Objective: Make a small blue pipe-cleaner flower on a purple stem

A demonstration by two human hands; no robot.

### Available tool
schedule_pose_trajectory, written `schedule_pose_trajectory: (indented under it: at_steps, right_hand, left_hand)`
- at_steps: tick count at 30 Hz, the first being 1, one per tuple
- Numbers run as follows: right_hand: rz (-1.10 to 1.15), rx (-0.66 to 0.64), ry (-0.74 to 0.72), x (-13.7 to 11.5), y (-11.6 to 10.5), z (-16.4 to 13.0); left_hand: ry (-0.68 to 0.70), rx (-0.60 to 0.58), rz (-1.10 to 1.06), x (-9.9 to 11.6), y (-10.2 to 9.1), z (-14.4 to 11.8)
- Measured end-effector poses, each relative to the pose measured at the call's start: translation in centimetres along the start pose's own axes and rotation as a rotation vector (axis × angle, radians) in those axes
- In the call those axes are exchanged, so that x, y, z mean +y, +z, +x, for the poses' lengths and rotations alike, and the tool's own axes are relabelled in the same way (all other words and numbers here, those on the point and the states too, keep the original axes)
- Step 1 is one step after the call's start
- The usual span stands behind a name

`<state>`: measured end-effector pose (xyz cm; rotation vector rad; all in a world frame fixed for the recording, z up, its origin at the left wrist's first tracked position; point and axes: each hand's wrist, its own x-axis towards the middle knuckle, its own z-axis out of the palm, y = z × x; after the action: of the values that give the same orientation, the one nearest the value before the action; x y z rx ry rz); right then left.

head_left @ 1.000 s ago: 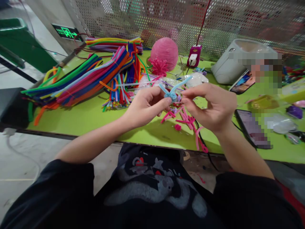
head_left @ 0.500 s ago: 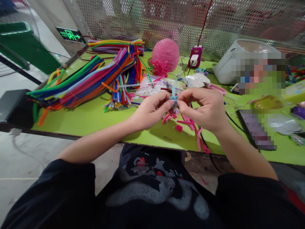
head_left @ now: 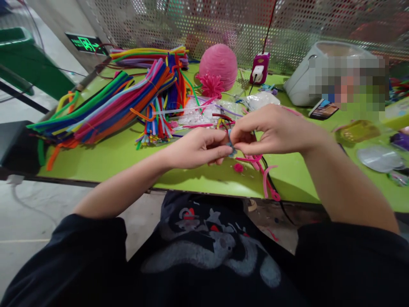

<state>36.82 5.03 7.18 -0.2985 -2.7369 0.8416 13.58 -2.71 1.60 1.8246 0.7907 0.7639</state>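
Between my two hands, just above the green table [head_left: 204,183], is a small light-blue pipe cleaner [head_left: 231,149] bent into a compact shape. My left hand [head_left: 204,147] pinches it from the left with thumb and fingers. From the right and slightly above, my right hand [head_left: 268,132] grips it between thumb and forefinger. Most of the blue piece is hidden by my fingertips. Below my hands lie pink pipe cleaner pieces [head_left: 267,181] and a small dark-pink curl [head_left: 238,167].
Bundles of coloured pipe cleaners [head_left: 118,106] lie on the left. A pink ball [head_left: 219,66], clear plastic bags [head_left: 194,113] and a purple box with a white plug [head_left: 259,68] stand behind. At right are a whitish bin [head_left: 300,81] and a black cable [head_left: 287,215].
My right hand has risen and turned over the blue pipe cleaner, its forearm swinging right. The blue end that stood upright is now mostly covered. The view has shifted slightly.
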Motion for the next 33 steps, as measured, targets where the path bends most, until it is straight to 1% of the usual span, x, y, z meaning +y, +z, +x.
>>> schedule_pose_trajectory:
  at_steps: [2,4,6,9,10,11,13,16,19,21,23,25,26,27,29,31,33]
  right_hand:
    - [0.116,0.048,0.004,0.5,0.8,0.0]
    - [0.236,0.154,-0.003,0.8,1.8,0.0]
    - [0.307,0.354,-0.015,1.0,2.7,0.0]
    - [0.234,0.684,0.0,0.8,3.9,-0.5]
    - [0.183,0.758,0.014,0.7,4.3,-0.7]
    - [0.141,0.796,0.022,0.5,4.6,-0.9]
    - [0.101,0.801,0.023,0.0,5.2,-1.3]
    - [0.073,0.724,0.05,-0.8,5.9,-1.5]
    - [0.16,0.716,0.108,-1.1,6.2,-1.2]
    - [0.27,0.698,0.142,-1.0,6.1,-1.1]
    - [0.367,0.628,0.177,-0.7,5.9,-1.0]
    - [0.441,0.571,0.203,-0.4,5.8,-0.9]
    - [0.47,0.558,0.21,-0.3,5.8,-0.8]
    - [0.49,0.556,0.211,-0.1,5.9,-0.8]
    - [0.487,0.566,0.201,-0.1,6.0,-0.8]
    - [0.428,0.563,0.186,-0.1,6.1,-1.0]
    - [0.329,0.543,0.161,-0.3,5.9,-1.2]
  left_hand:
    - [-0.021,-0.016,-0.073,0.2,-0.1,0.1]
    - [-0.01,0.007,-0.151,0.4,0.0,0.1]
    - [0.01,0.076,-0.203,0.6,0.1,0.2]
    - [0.05,0.239,-0.243,0.6,0.6,0.4]
    - [0.078,0.292,-0.246,0.6,0.8,0.5]
    - [0.109,0.335,-0.242,0.5,0.9,0.5]
    - [0.153,0.391,-0.21,0.3,1.2,0.6]
    - [0.185,0.416,-0.16,0.0,1.4,0.6]
    - [0.215,0.427,-0.071,-0.4,1.6,0.3]
    - [0.253,0.462,0.103,-0.7,1.6,0.2]
    - [0.341,0.501,0.335,-0.9,1.5,0.1]
    - [0.427,0.504,0.504,-1.0,1.3,0.1]
    - [0.456,0.488,0.539,-0.9,1.2,0.2]
    - [0.465,0.464,0.54,-0.8,1.0,0.2]
    - [0.431,0.405,0.485,-0.7,0.8,0.2]
    - [0.355,0.354,0.389,-0.6,0.7,0.2]
    - [0.251,0.296,0.226,-0.6,0.6,0.2]
